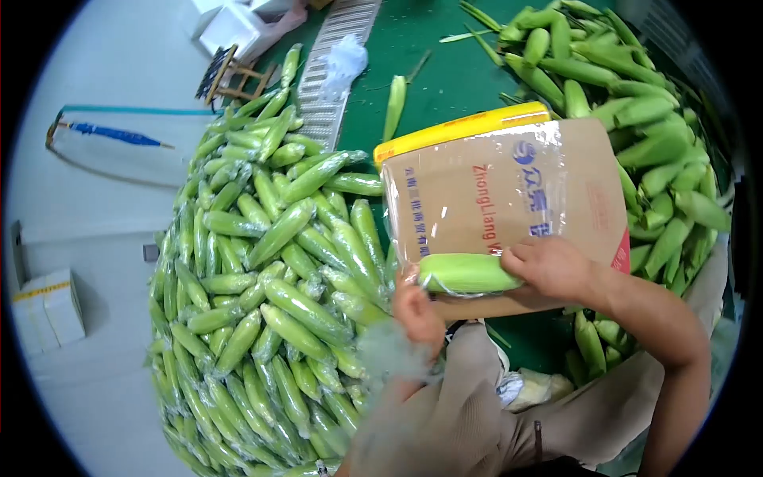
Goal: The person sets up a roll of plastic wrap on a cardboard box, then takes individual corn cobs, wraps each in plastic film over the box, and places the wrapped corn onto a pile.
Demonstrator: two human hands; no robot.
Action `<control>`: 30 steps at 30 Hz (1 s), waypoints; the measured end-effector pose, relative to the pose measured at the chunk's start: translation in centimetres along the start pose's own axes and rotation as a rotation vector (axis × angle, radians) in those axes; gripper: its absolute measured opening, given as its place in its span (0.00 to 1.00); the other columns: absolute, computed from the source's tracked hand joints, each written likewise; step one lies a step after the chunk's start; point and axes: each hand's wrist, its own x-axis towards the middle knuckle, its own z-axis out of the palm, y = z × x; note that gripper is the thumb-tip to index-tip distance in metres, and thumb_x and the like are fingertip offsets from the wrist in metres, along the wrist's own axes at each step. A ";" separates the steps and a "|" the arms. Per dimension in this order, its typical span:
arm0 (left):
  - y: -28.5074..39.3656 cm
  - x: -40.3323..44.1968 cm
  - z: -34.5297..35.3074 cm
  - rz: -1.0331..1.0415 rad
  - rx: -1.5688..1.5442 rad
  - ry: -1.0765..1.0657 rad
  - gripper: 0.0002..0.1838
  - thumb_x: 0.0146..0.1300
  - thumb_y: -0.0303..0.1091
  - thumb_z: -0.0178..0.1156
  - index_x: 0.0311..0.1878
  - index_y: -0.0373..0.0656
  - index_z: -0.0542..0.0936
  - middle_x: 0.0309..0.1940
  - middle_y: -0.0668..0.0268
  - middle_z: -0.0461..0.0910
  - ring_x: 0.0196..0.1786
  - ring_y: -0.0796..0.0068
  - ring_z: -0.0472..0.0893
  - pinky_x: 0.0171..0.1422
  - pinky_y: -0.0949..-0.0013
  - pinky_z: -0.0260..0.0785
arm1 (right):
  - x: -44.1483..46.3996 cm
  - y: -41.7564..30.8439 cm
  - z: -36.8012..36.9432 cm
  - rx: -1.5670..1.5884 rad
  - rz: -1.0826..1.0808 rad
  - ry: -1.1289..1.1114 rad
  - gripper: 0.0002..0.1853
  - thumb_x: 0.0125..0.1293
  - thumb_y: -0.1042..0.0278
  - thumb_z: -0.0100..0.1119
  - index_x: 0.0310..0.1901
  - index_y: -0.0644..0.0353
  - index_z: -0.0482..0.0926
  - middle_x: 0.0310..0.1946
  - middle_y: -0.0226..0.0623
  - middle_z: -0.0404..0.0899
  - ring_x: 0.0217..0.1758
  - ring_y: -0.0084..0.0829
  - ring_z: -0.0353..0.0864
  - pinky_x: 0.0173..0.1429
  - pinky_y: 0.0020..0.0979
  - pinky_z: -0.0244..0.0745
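Note:
A green ear of corn (pixel 469 274) lies sideways over the front part of a printed cardboard sheet (pixel 584 183), with clear film around its left end. My left hand (pixel 420 314) is closed at that left end, its fingertips on the film and the corn. The fingers of my right hand (pixel 548 269) are closed round the right end. Clear film stretches over the cardboard from a yellow strip (pixel 461 131) along its far edge. Blurred clear plastic hangs by my left wrist.
Left of the cardboard is a large heap of film-wrapped corn (pixel 270 262). Unwrapped corn (pixel 652 143) is piled at the right. On the green surface (pixel 445 71) lie a single ear (pixel 395 107) and a crumpled plastic bag (pixel 344 63). White boxes (pixel 49 312) stand at far left.

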 end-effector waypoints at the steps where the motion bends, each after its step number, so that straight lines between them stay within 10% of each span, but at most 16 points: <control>1: 0.2 0.1 -0.4 0.180 0.249 -0.157 0.12 0.79 0.34 0.56 0.56 0.36 0.74 0.65 0.43 0.78 0.71 0.46 0.76 0.78 0.43 0.62 | 0.1 0.1 -0.3 0.006 0.008 -0.006 0.27 0.61 0.51 0.73 0.52 0.60 0.73 0.40 0.43 0.82 0.40 0.49 0.85 0.42 0.47 0.81; 3: 1.6 2.5 0.3 0.252 0.387 -0.221 0.19 0.78 0.42 0.56 0.60 0.35 0.75 0.63 0.46 0.79 0.69 0.45 0.76 0.77 0.43 0.60 | 2.3 -0.1 -3.4 0.029 0.183 -0.279 0.29 0.61 0.49 0.72 0.54 0.60 0.73 0.44 0.43 0.83 0.46 0.48 0.85 0.47 0.47 0.81; 5: 1.7 5.5 0.7 0.281 0.563 -0.356 0.28 0.77 0.53 0.55 0.67 0.39 0.77 0.60 0.52 0.80 0.65 0.48 0.75 0.74 0.45 0.59 | 3.1 2.5 -2.2 -0.126 -0.077 0.156 0.31 0.61 0.47 0.72 0.58 0.59 0.75 0.47 0.41 0.82 0.54 0.47 0.82 0.55 0.47 0.78; 9: 1.0 16.6 4.9 0.354 0.884 -0.392 0.22 0.72 0.50 0.60 0.60 0.48 0.85 0.57 0.57 0.81 0.67 0.51 0.72 0.69 0.45 0.62 | 7.7 3.1 -4.9 -0.118 0.225 0.584 0.37 0.58 0.41 0.73 0.62 0.59 0.76 0.52 0.40 0.80 0.58 0.42 0.80 0.60 0.44 0.74; 15: 1.1 22.4 8.1 0.271 0.443 -0.289 0.13 0.63 0.42 0.71 0.46 0.46 0.88 0.46 0.62 0.87 0.47 0.53 0.85 0.67 0.54 0.69 | 10.2 3.6 -3.2 -0.260 0.171 0.510 0.48 0.48 0.42 0.78 0.66 0.63 0.73 0.56 0.40 0.76 0.62 0.39 0.77 0.60 0.41 0.75; 19: 1.3 18.1 6.5 0.599 0.484 -0.485 0.28 0.59 0.42 0.74 0.62 0.43 0.82 0.62 0.59 0.82 0.65 0.55 0.80 0.76 0.47 0.62 | 11.9 6.8 -3.3 -0.103 0.174 0.574 0.43 0.50 0.49 0.81 0.64 0.64 0.73 0.55 0.47 0.78 0.60 0.49 0.79 0.62 0.45 0.78; 24: 2.8 14.9 4.1 0.591 0.658 -0.643 0.51 0.53 0.46 0.77 0.79 0.42 0.65 0.77 0.58 0.70 0.80 0.61 0.67 0.83 0.40 0.51 | 10.0 4.8 -5.8 0.317 0.184 0.147 0.34 0.52 0.45 0.81 0.48 0.66 0.79 0.43 0.56 0.84 0.50 0.59 0.84 0.57 0.51 0.79; 26: 3.5 13.7 4.0 0.555 0.640 -0.701 0.41 0.51 0.47 0.77 0.68 0.43 0.76 0.66 0.59 0.79 0.70 0.60 0.77 0.76 0.47 0.64 | 8.0 3.1 -5.8 0.561 0.298 -0.037 0.36 0.51 0.39 0.80 0.47 0.66 0.81 0.43 0.57 0.85 0.50 0.60 0.84 0.58 0.50 0.78; 30: 5.8 13.9 4.2 0.351 0.563 -1.022 0.26 0.51 0.46 0.73 0.53 0.45 0.84 0.48 0.58 0.87 0.51 0.54 0.86 0.58 0.53 0.78 | 8.2 3.1 -7.4 0.001 0.120 -0.191 0.34 0.70 0.35 0.61 0.63 0.59 0.81 0.61 0.54 0.82 0.68 0.56 0.78 0.69 0.50 0.75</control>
